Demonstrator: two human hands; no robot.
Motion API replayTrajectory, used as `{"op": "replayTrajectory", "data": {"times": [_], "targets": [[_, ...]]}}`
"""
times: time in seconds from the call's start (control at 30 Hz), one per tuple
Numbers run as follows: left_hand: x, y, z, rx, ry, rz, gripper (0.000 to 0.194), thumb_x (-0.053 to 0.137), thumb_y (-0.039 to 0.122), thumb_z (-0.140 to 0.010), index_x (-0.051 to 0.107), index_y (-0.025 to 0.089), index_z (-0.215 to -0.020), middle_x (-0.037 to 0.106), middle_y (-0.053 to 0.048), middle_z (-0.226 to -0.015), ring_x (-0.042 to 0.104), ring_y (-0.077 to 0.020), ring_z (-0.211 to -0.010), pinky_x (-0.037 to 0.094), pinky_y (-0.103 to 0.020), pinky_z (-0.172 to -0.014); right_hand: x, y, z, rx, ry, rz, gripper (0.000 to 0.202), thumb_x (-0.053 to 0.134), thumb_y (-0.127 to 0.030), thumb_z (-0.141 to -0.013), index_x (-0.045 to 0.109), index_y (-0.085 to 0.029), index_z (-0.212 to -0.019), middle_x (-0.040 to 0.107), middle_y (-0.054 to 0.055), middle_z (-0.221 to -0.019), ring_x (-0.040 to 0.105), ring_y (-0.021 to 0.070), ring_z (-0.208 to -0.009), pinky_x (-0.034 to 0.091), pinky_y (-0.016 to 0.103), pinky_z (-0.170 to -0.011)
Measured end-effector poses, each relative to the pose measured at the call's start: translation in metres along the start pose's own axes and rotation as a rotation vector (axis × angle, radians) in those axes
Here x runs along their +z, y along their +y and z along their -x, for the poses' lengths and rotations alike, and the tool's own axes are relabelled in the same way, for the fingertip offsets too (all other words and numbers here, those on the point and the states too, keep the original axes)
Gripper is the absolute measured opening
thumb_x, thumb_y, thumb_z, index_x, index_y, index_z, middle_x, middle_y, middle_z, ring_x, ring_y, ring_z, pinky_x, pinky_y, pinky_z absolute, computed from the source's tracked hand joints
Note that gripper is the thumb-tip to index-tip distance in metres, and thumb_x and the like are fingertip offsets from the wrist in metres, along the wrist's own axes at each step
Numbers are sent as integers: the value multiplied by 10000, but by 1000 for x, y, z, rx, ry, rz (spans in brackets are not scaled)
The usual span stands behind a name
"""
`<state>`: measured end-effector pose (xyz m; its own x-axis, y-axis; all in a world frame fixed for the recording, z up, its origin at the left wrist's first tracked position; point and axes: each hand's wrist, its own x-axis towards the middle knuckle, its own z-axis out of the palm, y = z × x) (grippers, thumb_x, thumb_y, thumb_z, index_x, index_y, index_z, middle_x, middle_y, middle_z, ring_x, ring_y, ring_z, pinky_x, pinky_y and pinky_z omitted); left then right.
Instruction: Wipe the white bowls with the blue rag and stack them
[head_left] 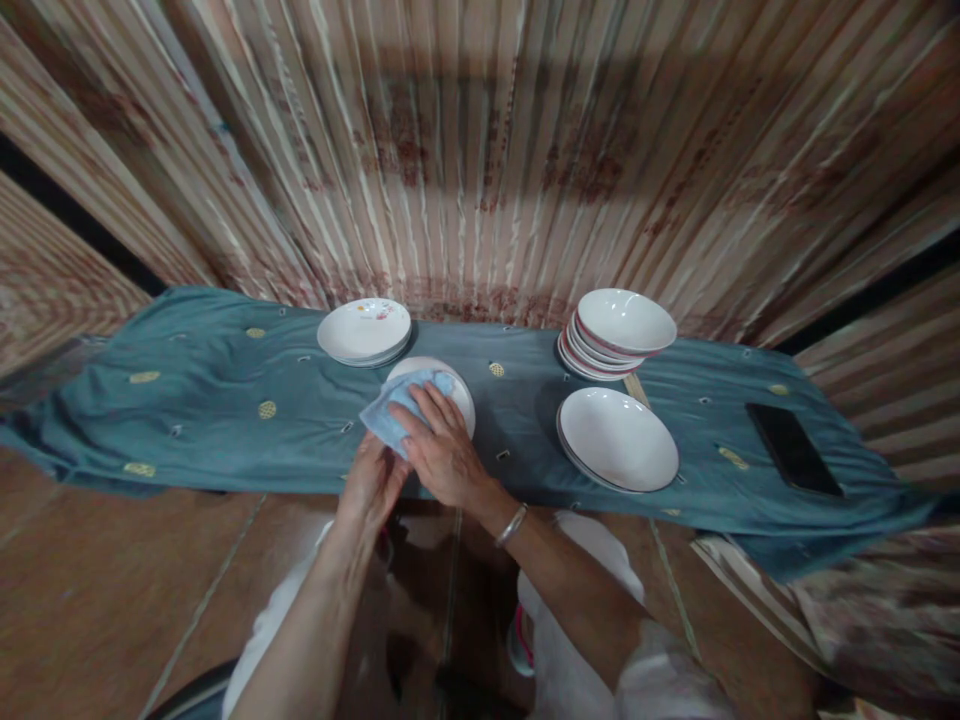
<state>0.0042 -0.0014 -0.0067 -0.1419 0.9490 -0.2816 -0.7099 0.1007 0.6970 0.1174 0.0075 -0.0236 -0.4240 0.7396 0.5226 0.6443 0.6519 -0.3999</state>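
Note:
A white plate point(464, 402) is held above the near side of the cloth-covered table, tilted slightly. A light blue cloth point(386, 412) covers much of its face. My right hand point(444, 446) presses the cloth against the plate, fingers curved over it, a silver bracelet on the wrist. Along the near left edge of the plate my left hand point(372, 485) grips, its fingers partly hidden under the plate and cloth. Behind the plate sits a short stack of white plates point(364, 330), the top one with a small floral print.
A stack of white bowls point(626, 322) with red rims stands at the back right. In front of it are stacked wide white dishes point(619, 440). A black phone point(793, 449) lies farther right on the teal tablecloth point(202, 400). A pleated curtain point(465, 150) hangs behind the table.

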Motion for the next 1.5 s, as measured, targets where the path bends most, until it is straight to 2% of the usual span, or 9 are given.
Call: {"op": "replayTrajectory", "data": {"times": [0.17, 0.37, 0.53, 0.63, 0.77, 1.0, 1.1, 1.33, 1.5], "targets": [[-4, 1, 0, -56, -75, -29, 299, 840, 234, -644, 666, 172, -879, 731, 8, -823, 667, -108, -680, 568, -206, -650, 1, 8, -14, 68, 63, -54, 438, 373, -282, -995, 478, -173, -1406, 393, 119, -1512, 232, 255, -1458, 253, 478, -1180], [-4, 1, 0, -58, -56, -47, 351, 891, 287, -566, 627, 176, -768, 696, 26, -741, 632, -97, -648, 570, -221, -658, 7, 28, -26, 183, 113, -121, 433, 321, -281, -1006, 473, -208, -1405, 426, 81, -1499, 311, 232, -1426, 254, 479, -1177], [0, 2, 3, -57, -9, -48, 476, 943, 304, -413, 629, 169, -744, 695, 31, -732, 620, -92, -633, 559, -207, -619, 13, 54, -28, 247, 135, -181, 459, 277, -278, -1006, 480, -127, -1389, 487, 132, -1437, 402, 227, -1372, 296, 436, -1172], [1, 2, 3, -57, -4, -59, 496, 946, 318, -397, 620, 158, -735, 690, 30, -706, 615, -88, -612, 540, -179, -562, 16, 68, -25, 287, 141, -211, 479, 269, -298, -1006, 473, -95, -1388, 501, 157, -1419, 419, 220, -1367, 326, 404, -1168], [-2, 1, 0, -33, -44, -69, 452, 929, 314, -460, 591, 159, -717, 670, 35, -681, 611, -91, -598, 540, -183, -549, 18, 76, -15, 311, 125, -199, 486, 265, -318, -1006, 445, -123, -1412, 488, 133, -1442, 401, 203, -1385, 321, 409, -1181], [-7, 0, -4, -39, -25, -45, 440, 918, 292, -497, 575, 154, -737, 660, 33, -699, 615, -106, -598, 557, -223, -538, 16, 74, 6, 365, 104, -155, 499, 255, -331, -1004, 416, -128, -1430, 487, 133, -1458, 412, 213, -1384, 310, 440, -1185], [-6, 1, -4, -34, -8, -20, 451, 929, 275, -463, 581, 150, -721, 661, 36, -695, 609, -101, -595, 565, -228, -553, 15, 70, 17, 377, 75, -158, 516, 249, -363, -1008, 392, -138, -1450, 460, 130, -1480, 379, 213, -1409, 302, 448, -1188], [-6, 0, -7, -22, 20, 2, 344, 880, 238, -572, 577, 157, -710, 669, 28, -699, 617, -97, -599, 556, -202, -573, 8, 51, 44, 362, 50, -149, 537, 262, -376, -1011, 348, -131, -1482, 414, 152, -1507, 338, 228, -1433, 300, 475, -1188], [-7, 2, -7, -8, 39, 0, 339, 877, 222, -570, 580, 151, -717, 653, 37, -665, 608, -89, -565, 556, -190, -547, 8, 37, 57, 351, 41, -161, 538, 284, -365, -1010, 324, -133, -1494, 378, 159, -1526, 309, 247, -1444, 297, 499, -1184]]}}
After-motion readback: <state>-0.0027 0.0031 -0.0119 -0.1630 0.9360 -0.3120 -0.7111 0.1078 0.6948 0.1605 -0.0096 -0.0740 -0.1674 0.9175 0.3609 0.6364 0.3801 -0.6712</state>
